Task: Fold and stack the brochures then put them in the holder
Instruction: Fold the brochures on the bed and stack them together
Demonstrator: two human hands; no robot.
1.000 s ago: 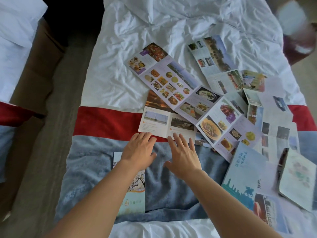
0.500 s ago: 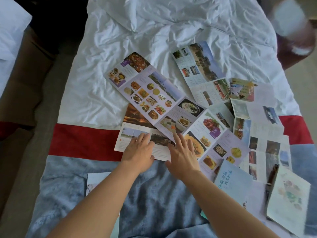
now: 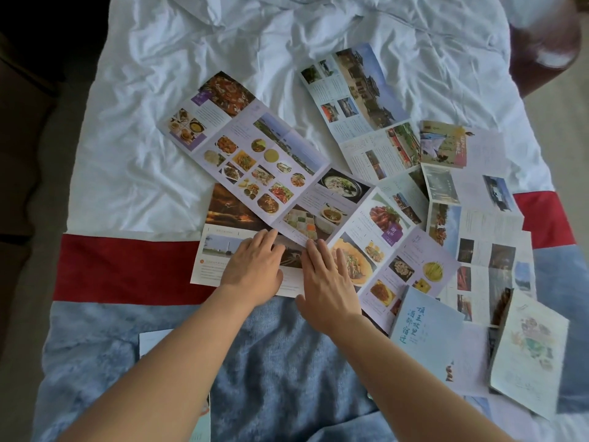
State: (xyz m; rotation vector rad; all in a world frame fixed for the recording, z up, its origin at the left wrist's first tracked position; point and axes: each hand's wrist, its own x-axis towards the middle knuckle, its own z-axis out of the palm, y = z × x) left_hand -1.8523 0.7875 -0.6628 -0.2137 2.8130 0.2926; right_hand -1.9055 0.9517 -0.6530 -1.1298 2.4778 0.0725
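Note:
Several unfolded brochures lie spread over a bed. My left hand [image 3: 253, 267] and my right hand [image 3: 328, 282] rest flat, fingers apart, on a white brochure with landscape photos [image 3: 213, 253] at the red band. A long lilac food brochure [image 3: 255, 148] overlaps that brochure's top right corner and runs diagonally under my right fingertips. A pale brochure with building photos [image 3: 357, 100] lies behind it. A light blue folded brochure [image 3: 430, 333] sits to the right of my right forearm. No holder is in view.
The bed has a white crumpled sheet [image 3: 159, 90], a red band [image 3: 127, 266] and a blue-grey runner [image 3: 280, 362]. More brochures [image 3: 487, 237] pile up at the right. A folded one [image 3: 149, 339] peeks out under my left forearm. Floor lies left of the bed.
Both hands have slid forward from the blue-grey runner onto the white landscape brochure. The view has moved forward and closer to the bed.

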